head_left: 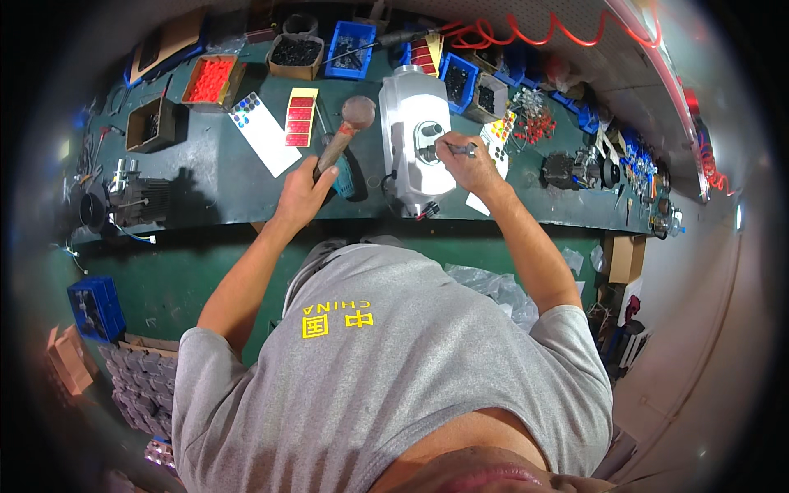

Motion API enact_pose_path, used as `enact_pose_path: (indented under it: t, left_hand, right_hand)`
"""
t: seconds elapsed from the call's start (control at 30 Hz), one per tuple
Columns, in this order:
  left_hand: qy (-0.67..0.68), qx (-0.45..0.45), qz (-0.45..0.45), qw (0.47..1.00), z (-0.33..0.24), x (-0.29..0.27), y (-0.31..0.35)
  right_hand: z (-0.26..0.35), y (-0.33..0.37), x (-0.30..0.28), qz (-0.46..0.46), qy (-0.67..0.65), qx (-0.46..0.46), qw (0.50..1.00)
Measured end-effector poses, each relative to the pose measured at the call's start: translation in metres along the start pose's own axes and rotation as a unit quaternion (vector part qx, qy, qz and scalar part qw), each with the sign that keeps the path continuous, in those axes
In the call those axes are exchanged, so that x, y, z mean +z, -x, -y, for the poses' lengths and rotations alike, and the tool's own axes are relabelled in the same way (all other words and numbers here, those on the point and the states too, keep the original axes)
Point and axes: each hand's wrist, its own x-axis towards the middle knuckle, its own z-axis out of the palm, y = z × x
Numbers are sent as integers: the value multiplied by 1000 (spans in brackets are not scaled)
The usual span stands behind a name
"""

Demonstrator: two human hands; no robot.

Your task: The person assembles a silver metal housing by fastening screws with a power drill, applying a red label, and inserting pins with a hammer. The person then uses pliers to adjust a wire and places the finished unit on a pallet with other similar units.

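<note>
My left hand [304, 195] is closed around the handle of a hammer [358, 112], its round head raised over the table. A silver, box-like metal housing [403, 107] lies lengthwise on the table between my hands. On its upper face is an oval opening or plate with a short pipe stub [429, 129]. My right hand [474, 167] is closed at the right side of that oval, around a short grey metal tool [468, 150]. The tool's lower end is hidden by my fingers, so its kind is unclear. A teal-handled tool [348, 177] rests just right of my left hand.
Boxes of black parts [296, 53] and red parts [212, 80] stand along the back, with blue bins [350, 51]. Sticker sheets [302, 117] lie left of the hammer. Motor-like assemblies [138, 200] sit at both table ends. A red coiled hose [526, 34] hangs above.
</note>
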Motion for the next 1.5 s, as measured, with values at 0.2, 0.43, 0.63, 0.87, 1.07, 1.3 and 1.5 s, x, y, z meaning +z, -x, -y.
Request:
enact_pose_path:
  t: [0.2, 0.43, 0.63, 0.87, 1.07, 1.3, 1.5]
  left_hand:
    - [50, 45, 48, 997, -71, -19, -8]
    - [98, 227, 91, 965, -186, -50, 14]
    - [-134, 118, 184, 967, -167, -50, 8]
    - [134, 278, -13, 951, -190, -68, 11]
    - [26, 31, -79, 996, -49, -35, -7]
    - [-217, -160, -100, 958, 113, -22, -2]
    - [-281, -13, -87, 956, 107, -10, -15]
  right_hand:
    - [5, -17, -3, 48, 58, 34, 997]
    - [-4, -25, 3, 40, -18, -26, 999]
    - [-6, -29, 0, 21, 56, -136, 989]
    - [39, -24, -39, 8, 75, -80, 994]
    - [5, 3, -33, -56, -104, 117, 986]
    - [-13, 13, -13, -48, -158, 158, 974]
    - [-8, -1, -18, -18, 19, 26, 999]
